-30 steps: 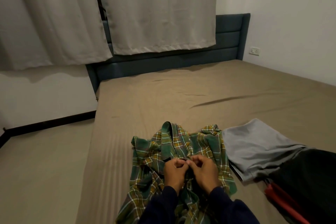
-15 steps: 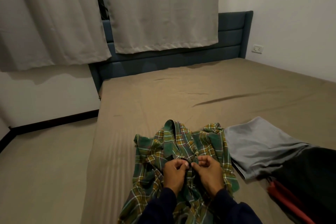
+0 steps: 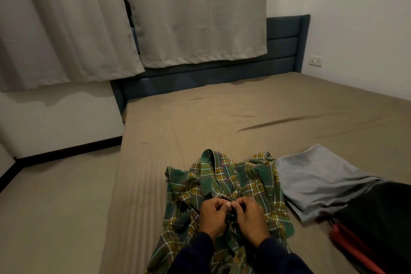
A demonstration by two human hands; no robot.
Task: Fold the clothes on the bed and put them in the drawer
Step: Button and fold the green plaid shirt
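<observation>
While both hands work at the shirt front, the scene reads as follows.

Plaid shirt (image 3: 224, 187): green and yellow check, crumpled, lying on the near part of the bed (image 3: 200, 122), collar end away from the person.
Left hand (image 3: 212, 214): fingers curled, pinching the shirt's front edge at mid-chest.
Right hand (image 3: 250, 216): fingers curled, pinching the facing edge; fingertips of both hands meet (what sits between them is too small to make out).
Grey garment (image 3: 311, 182): lying flat, just beside the shirt on its right, touching or nearly so.
Black garment (image 3: 378, 211): overlaps the grey one's near corner; cut off by the right frame edge.
Red item (image 3: 351, 249): partly under the black garment, runs out of frame at the bottom; kind cannot be told.
Containers: no drawer in view.
Sleeves (image 3: 193, 253): dark blue, cut off at the lower edge.
Headboard (image 3: 282, 51): dark blue, partly hidden behind pale curtains (image 3: 195, 13).
Shirt hem: hidden beneath the forearms.
</observation>
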